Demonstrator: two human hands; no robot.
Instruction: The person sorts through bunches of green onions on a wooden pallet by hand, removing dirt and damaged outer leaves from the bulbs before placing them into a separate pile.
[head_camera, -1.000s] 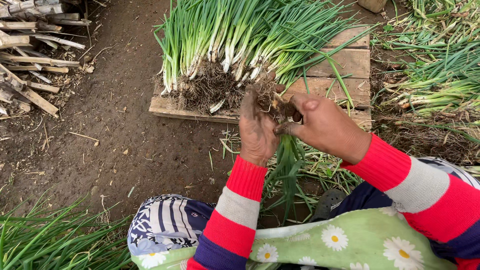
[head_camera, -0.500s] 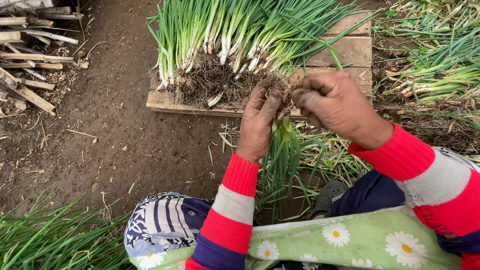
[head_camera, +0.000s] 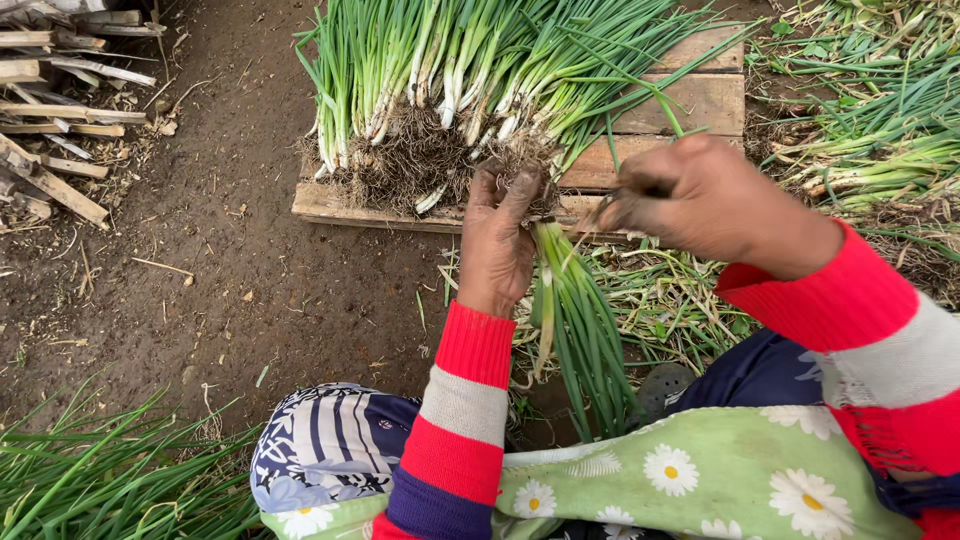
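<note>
- The dirt ground (head_camera: 240, 270) is dark and damp, strewn with bits of straw, and takes up most of the left side
- A big heap of green onions (head_camera: 480, 70) lies on a wooden pallet (head_camera: 700, 100), white stems and muddy roots pointing toward the person, green leaves fanning away
- More cut green stalks (head_camera: 880, 140) are piled at the right, and another spread of leaves (head_camera: 90, 480) fills the lower left corner
- A stack of split wood sticks (head_camera: 60, 110) sits at the upper left, well apart from the hands
- A flowered green apron (head_camera: 720, 470) covers the lap, beside a striped blue-and-white cloth (head_camera: 330, 440)
- The held bunch of green onions (head_camera: 580, 330) hangs down between the hands, roots up at the pallet's near edge, leaves trailing toward the lap
- The right hand (head_camera: 710, 200), in a red-and-grey striped sleeve, is curled closed, pinching thin strands near the bunch's top
- The left hand (head_camera: 497, 240), muddy, has its fingers wrapped closed around the root end of the bunch, just below the pallet's edge
</note>
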